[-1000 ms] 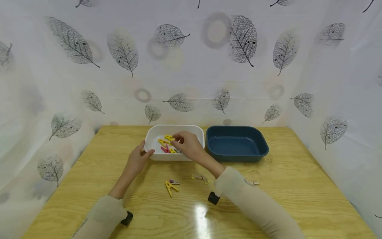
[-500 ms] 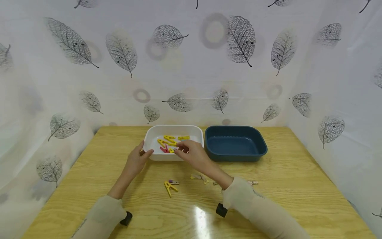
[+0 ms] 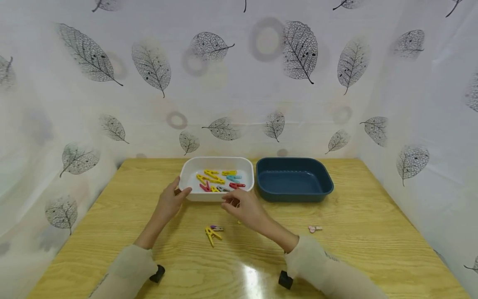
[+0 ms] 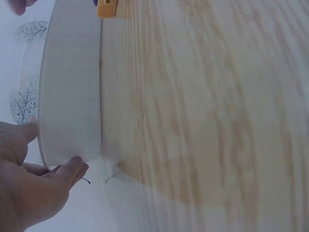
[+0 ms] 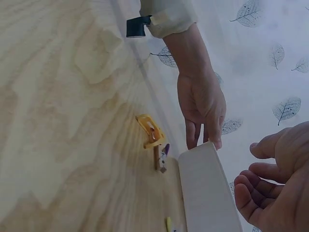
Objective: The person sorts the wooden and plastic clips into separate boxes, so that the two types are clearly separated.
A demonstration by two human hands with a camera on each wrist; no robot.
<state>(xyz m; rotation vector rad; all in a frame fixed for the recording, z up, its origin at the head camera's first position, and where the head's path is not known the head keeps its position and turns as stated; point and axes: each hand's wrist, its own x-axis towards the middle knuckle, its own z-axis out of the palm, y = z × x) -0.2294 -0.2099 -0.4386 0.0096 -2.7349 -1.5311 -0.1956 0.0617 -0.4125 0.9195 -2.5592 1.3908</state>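
My left hand point(image 3: 169, 203) grips the left end of a white tray point(image 3: 203, 197), thumb over the near side. The left wrist view shows this hand's fingers point(image 4: 72, 169) at the tray's corner. My right hand point(image 3: 248, 207) hovers at the tray's front edge. Its fingers point(image 5: 248, 198) hang loosely curled, with nothing seen between them. Inside the tray lie several clothespins: yellow ones point(image 3: 217, 181), a teal one point(image 3: 234, 178), red ones point(image 3: 237, 185) and a grey one, partly hidden. On the table before the tray lie a yellow clothespin point(image 3: 211, 236) and a small purple-ended clothespin point(image 3: 218, 228).
A dark blue tray point(image 3: 295, 197) stands right of the white one. A small pinkish wooden clothespin point(image 3: 315, 229) lies on the wooden table point(image 3: 366, 232) to the right. My right hand mostly covers other small clothespins. A leaf-patterned curtain point(image 3: 239, 91) encloses the back and sides.
My right hand has drawn back from inside the white tray toward its front edge, uncovering yellow, teal and red clothespins. My left hand has stayed on the tray.
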